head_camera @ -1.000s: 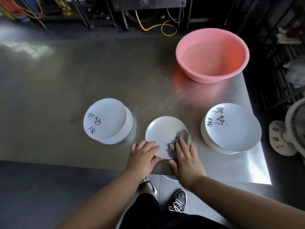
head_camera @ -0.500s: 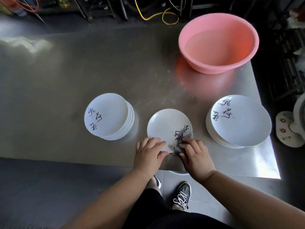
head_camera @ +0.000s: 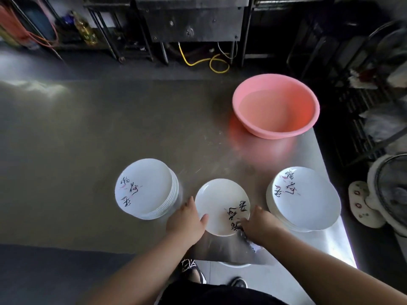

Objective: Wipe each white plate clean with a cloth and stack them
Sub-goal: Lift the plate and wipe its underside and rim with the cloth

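Observation:
A single white plate with dark lettering lies on the steel table near its front edge. My left hand holds the plate's left rim, thumb lying on the inside. At the plate's near right edge my right hand grips a grey cloth, which trails toward me over the table. A stack of white plates stands to the left, and another stack stands to the right.
A pink basin sits at the table's back right. A white fan stands on the floor beyond the right edge. Dark racks, a yellow hose and cables line the back. My shoes show below the front edge.
My right hand has dragged the cloth from the plate's middle to its near right edge, uncovering the lettering. My left hand has slid from the near rim to the left rim.

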Motion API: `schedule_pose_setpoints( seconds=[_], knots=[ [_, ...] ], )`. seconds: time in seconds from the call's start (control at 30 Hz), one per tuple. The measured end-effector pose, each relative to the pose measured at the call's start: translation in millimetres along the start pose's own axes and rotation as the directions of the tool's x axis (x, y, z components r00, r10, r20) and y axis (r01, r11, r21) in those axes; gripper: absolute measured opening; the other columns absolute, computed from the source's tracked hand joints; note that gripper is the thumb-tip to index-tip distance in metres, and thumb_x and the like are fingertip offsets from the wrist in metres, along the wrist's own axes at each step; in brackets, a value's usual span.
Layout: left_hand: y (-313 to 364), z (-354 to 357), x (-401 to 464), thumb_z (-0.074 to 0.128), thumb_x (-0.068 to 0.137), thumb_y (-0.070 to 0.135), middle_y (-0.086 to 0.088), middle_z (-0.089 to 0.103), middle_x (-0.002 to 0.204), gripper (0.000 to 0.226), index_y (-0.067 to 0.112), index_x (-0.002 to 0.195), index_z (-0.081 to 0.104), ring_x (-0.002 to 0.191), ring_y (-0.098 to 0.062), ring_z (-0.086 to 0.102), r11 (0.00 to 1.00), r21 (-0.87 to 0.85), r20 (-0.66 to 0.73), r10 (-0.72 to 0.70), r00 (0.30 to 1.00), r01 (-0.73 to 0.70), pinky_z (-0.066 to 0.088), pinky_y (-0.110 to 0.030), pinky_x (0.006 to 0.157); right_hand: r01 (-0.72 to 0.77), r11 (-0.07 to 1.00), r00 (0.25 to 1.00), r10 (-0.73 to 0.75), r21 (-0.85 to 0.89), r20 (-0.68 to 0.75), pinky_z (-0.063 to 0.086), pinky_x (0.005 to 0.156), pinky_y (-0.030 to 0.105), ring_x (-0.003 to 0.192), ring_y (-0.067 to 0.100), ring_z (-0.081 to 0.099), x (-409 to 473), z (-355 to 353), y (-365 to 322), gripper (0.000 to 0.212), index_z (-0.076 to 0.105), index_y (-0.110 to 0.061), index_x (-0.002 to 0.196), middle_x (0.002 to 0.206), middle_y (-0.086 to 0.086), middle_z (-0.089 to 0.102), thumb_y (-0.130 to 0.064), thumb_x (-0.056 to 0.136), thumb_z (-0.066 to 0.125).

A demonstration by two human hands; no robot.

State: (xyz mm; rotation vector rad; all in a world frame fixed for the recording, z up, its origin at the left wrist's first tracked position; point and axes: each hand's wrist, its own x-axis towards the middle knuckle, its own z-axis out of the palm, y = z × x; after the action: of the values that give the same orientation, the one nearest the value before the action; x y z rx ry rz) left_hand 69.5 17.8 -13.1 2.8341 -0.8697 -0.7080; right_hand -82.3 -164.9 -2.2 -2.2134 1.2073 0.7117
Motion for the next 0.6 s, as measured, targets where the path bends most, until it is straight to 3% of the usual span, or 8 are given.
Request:
schedule_pose_setpoints(
  seconds=[0.07, 0.13, 0.23, 0.33, 0.4, 0.43, 0.5, 0.6],
  knots=[
    [2, -9, 14, 0.052, 0.096, 0.062, -0.003, 0.068, 0.122, 0.055, 0.017, 0.128, 0.048, 0.107, -0.028, 0.067, 0.999, 0.033, 0.102, 0.004, 0.995, -0.008, 0.056, -0.039, 0.084, -0.006, 1.0, 0.998, 0.007, -0.017, 0.057, 0.054, 0.088, 0.037, 0.105, 0.032, 0.066, 4, -8, -11, 0.044, 0.053, -0.014, 0.123, 0.113, 0.008, 0.068, -0.049, 0.096, 0.054],
    [5, -17, 25, 0.054, 0.096, 0.062, -0.005, 0.068, 0.119, 0.06, 0.014, 0.13, 0.047, 0.104, -0.029, 0.067, 0.998, 0.055, 0.147, 0.009, 0.989, -0.018, 0.05, -0.035, 0.076, -0.046, 0.995, 0.995, 0.038, 0.086, 0.088, 0.053, 0.074, 0.034, 0.086, 0.027, 0.062, 7, -16, -20, 0.032, 0.054, -0.018, 0.111, 0.093, 0.002, 0.062, -0.042, 0.092, 0.061],
    [10, -28, 38, 0.059, 0.093, 0.063, -0.003, 0.068, 0.107, 0.065, 0.011, 0.131, 0.047, 0.086, -0.024, 0.068, 0.999, -0.033, 0.214, -0.027, 0.977, 0.035, 0.046, -0.031, 0.066, -0.085, 0.972, 0.988, 0.054, 0.217, 0.142, 0.055, 0.061, 0.031, 0.076, 0.024, 0.068, 13, -25, -29, 0.027, 0.063, -0.013, 0.114, 0.092, 0.006, 0.068, -0.03, 0.094, 0.062],
    [13, -41, 42, 0.058, 0.087, 0.07, 0.001, 0.069, 0.084, 0.068, 0.015, 0.124, 0.048, 0.056, -0.013, 0.066, 0.98, -0.167, 0.28, -0.055, 0.958, 0.105, 0.04, -0.024, 0.043, -0.072, 0.986, 0.986, 0.048, 0.149, 0.159, 0.061, 0.073, 0.037, 0.083, 0.026, 0.071, 10, -37, -34, 0.022, 0.061, -0.009, 0.116, 0.107, 0.015, 0.071, -0.026, 0.105, 0.05],
    [15, -53, 40, 0.054, 0.081, 0.08, -0.001, 0.069, 0.083, 0.071, 0.018, 0.116, 0.046, 0.053, -0.014, 0.065, 0.952, -0.282, 0.272, -0.039, 0.962, 0.118, 0.042, -0.023, 0.043, -0.058, 0.986, 0.997, 0.049, 0.156, 0.059, 0.056, 0.091, 0.043, 0.109, 0.036, 0.067, 8, -48, -38, 0.029, 0.051, -0.005, 0.13, 0.127, 0.023, 0.063, -0.019, 0.107, 0.043],
    [16, -61, 37, 0.049, 0.078, 0.085, -0.003, 0.07, 0.085, 0.072, 0.021, 0.11, 0.044, 0.056, -0.016, 0.066, 0.926, -0.358, 0.254, -0.03, 0.967, 0.122, 0.046, -0.025, 0.048, -0.06, 0.962, 0.998, 0.061, 0.266, 0.005, 0.053, 0.096, 0.043, 0.114, 0.039, 0.063, 4, -56, -40, 0.027, 0.047, -0.007, 0.128, 0.131, 0.025, 0.06, -0.021, 0.109, 0.035],
    [20, -78, 31, 0.036, 0.076, 0.092, -0.003, 0.073, 0.093, 0.072, 0.026, 0.102, 0.041, 0.065, -0.016, 0.068, 0.835, -0.537, 0.203, -0.013, 0.979, 0.122, 0.052, -0.032, 0.063, 0.045, 0.842, 0.996, 0.006, 0.537, -0.094, 0.053, 0.093, 0.044, 0.103, 0.038, 0.064, -4, -71, -38, 0.042, 0.047, -0.011, 0.114, 0.119, 0.022, 0.064, -0.044, 0.111, 0.021],
    [32, -108, 19, 0.019, 0.073, 0.088, 0.008, 0.071, 0.107, 0.071, 0.03, 0.107, 0.042, 0.085, -0.007, 0.071, 0.641, -0.767, 0.039, 0.05, 0.998, -0.002, 0.056, -0.037, 0.084, 0.175, 0.489, 0.983, -0.042, 0.855, -0.178, 0.051, 0.066, 0.041, 0.071, 0.032, 0.06, -18, -93, -32, 0.082, 0.055, -0.008, 0.108, 0.084, 0.019, 0.065, -0.08, 0.097, 0.018]
  ],
)
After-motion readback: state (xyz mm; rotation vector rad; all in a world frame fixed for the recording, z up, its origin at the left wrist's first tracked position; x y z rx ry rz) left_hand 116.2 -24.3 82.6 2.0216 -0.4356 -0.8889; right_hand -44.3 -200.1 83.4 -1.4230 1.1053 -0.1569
